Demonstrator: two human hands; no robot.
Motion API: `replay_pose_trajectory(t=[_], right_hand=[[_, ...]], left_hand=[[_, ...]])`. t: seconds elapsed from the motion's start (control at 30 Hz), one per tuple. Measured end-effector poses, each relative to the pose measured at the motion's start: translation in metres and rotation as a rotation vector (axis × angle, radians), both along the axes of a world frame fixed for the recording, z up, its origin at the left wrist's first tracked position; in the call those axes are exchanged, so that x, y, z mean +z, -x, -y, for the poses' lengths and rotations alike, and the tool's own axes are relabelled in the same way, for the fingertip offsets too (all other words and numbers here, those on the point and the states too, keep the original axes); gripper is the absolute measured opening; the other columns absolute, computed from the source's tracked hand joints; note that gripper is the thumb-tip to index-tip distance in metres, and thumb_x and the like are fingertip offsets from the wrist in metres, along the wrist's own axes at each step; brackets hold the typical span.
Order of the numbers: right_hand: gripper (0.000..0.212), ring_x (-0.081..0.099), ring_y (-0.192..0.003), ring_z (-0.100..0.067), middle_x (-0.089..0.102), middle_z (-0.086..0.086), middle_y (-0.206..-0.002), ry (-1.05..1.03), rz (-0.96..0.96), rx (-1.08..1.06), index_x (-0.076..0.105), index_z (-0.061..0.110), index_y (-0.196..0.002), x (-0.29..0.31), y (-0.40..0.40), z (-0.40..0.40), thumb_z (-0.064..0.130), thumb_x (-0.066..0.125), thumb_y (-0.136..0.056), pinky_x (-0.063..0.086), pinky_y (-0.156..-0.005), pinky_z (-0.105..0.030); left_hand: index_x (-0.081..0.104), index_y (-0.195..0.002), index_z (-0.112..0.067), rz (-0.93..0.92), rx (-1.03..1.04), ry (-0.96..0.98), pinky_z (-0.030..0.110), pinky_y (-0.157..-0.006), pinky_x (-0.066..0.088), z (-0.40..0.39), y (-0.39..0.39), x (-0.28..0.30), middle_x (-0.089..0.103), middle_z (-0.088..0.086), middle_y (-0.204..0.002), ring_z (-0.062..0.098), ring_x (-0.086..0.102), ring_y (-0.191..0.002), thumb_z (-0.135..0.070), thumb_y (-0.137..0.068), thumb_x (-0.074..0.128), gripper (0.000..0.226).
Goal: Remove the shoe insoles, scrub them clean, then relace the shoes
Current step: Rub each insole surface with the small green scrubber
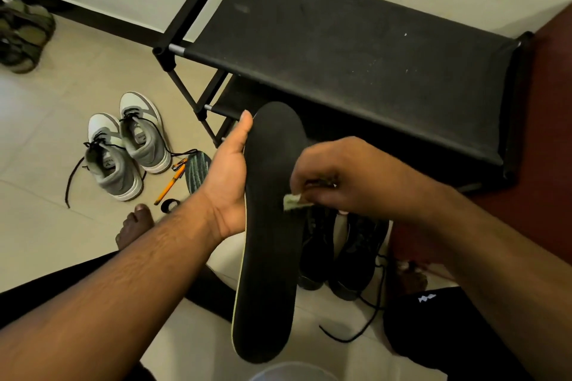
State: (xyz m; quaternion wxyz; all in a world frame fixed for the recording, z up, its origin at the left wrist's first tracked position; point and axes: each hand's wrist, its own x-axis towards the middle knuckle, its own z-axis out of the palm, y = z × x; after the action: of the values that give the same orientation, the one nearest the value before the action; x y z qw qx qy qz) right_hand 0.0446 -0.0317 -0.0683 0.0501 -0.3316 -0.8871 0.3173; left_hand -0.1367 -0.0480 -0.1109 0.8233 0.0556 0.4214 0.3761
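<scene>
Black insole (272, 226): held lengthwise before you, your left hand (229, 176) gripping its left edge, thumb along the rim. Your right hand (334, 176) pinches a small brush (292, 202) against its middle. Black shoes (340, 250): floor, beneath. Grey sneakers (127, 145): floor, left, laces loose. Second insole (196, 173): beside them.

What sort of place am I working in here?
Most likely a home entryway or shoe corner. A black fabric shoe rack stands against the wall, grey-and-white sneakers and sandals sit on the tiled floor, and black shoes lie below the held insole.
</scene>
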Motion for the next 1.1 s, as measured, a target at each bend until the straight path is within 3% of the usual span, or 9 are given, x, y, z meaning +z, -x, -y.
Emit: replay_pose_trajectory(t=[0.17,0.33,0.4,0.5,0.6,0.7,0.87,1.0,1.1], right_hand=[[0.006,0.063,-0.080,-0.015,0.065,0.002,-0.088,-0.280,-0.084,-0.170,0.067,0.015,-0.089,-0.014,-0.005,-0.012,0.012,0.069,-0.083,0.054,-0.070,-0.041],[0.006,0.064,-0.079,-0.022,0.066,-0.002,-0.086,-0.497,-0.156,-0.474,0.067,0.011,-0.087,-0.025,-0.021,-0.031,0.010,0.065,-0.082,0.053,-0.066,-0.045],[0.006,0.063,-0.080,-0.016,0.066,0.001,-0.087,-0.442,-0.217,-0.481,0.068,0.012,-0.087,-0.020,-0.024,-0.033,0.009,0.068,-0.081,0.053,-0.068,-0.041],[0.006,0.062,-0.081,-0.008,0.065,0.007,-0.086,-0.201,-0.234,-0.254,0.069,0.015,-0.086,-0.006,-0.017,-0.022,0.012,0.072,-0.082,0.052,-0.073,-0.031],[0.010,0.058,-0.081,-0.002,0.061,0.011,-0.088,-0.032,-0.096,0.007,0.068,0.019,-0.089,0.000,-0.002,0.003,0.014,0.073,-0.083,0.049,-0.074,-0.023],[0.010,0.058,-0.083,-0.004,0.062,0.010,-0.088,-0.002,-0.053,0.150,0.066,0.021,-0.089,-0.005,0.009,0.017,0.015,0.072,-0.084,0.051,-0.076,-0.027],[0.007,0.059,-0.081,-0.005,0.063,0.006,-0.087,-0.086,-0.086,0.074,0.067,0.018,-0.089,-0.008,0.008,0.008,0.023,0.065,-0.084,0.053,-0.073,-0.030],[0.003,0.058,-0.078,-0.007,0.062,0.005,-0.086,-0.177,-0.139,-0.068,0.067,0.015,-0.086,-0.013,-0.002,-0.006,0.013,0.065,-0.084,0.052,-0.068,-0.031],[0.004,0.058,-0.075,-0.009,0.061,0.004,-0.083,-0.214,-0.196,-0.180,0.066,0.013,-0.083,-0.018,-0.009,-0.015,0.009,0.066,-0.083,0.051,-0.066,-0.032]], left_hand=[[0.072,-0.117,-0.019,0.041,-0.170,-0.010,0.065,-0.097,0.043,0.009,-0.009,0.000,0.067,0.016,-0.119,0.033,0.065,-0.104,-0.073,-0.092,0.034,0.071],[0.069,-0.122,-0.013,0.019,-0.233,0.006,0.060,-0.092,0.047,0.011,-0.011,0.002,0.061,0.011,-0.136,0.035,0.054,-0.128,-0.071,-0.092,0.033,0.075],[0.068,-0.124,-0.012,0.012,-0.204,0.016,0.058,-0.091,0.049,0.009,-0.010,0.001,0.062,0.010,-0.135,0.034,0.056,-0.126,-0.072,-0.091,0.034,0.076],[0.068,-0.125,-0.015,-0.007,-0.125,0.008,0.060,-0.092,0.049,0.005,-0.006,0.003,0.065,0.014,-0.126,0.033,0.063,-0.109,-0.071,-0.091,0.036,0.073],[0.062,-0.133,-0.012,-0.002,-0.018,0.007,0.049,-0.104,0.045,-0.001,-0.001,0.005,0.062,0.015,-0.134,0.033,0.059,-0.123,-0.067,-0.094,0.038,0.072],[0.060,-0.134,-0.009,-0.007,0.030,0.012,0.046,-0.103,0.047,-0.002,0.001,0.005,0.061,0.015,-0.134,0.033,0.057,-0.126,-0.068,-0.093,0.039,0.075],[0.065,-0.129,-0.012,-0.026,-0.031,0.001,0.041,-0.100,0.048,-0.001,-0.001,0.004,0.066,0.016,-0.128,0.029,0.065,-0.115,-0.069,-0.093,0.036,0.073],[0.075,-0.110,-0.016,0.028,-0.163,-0.004,0.058,-0.097,0.047,0.009,-0.011,0.002,0.071,0.017,-0.113,0.034,0.069,-0.099,-0.074,-0.091,0.034,0.074],[0.076,-0.110,-0.016,0.060,-0.223,-0.015,0.064,-0.093,0.045,0.015,-0.015,0.000,0.070,0.017,-0.111,0.033,0.068,-0.099,-0.073,-0.092,0.031,0.074]])
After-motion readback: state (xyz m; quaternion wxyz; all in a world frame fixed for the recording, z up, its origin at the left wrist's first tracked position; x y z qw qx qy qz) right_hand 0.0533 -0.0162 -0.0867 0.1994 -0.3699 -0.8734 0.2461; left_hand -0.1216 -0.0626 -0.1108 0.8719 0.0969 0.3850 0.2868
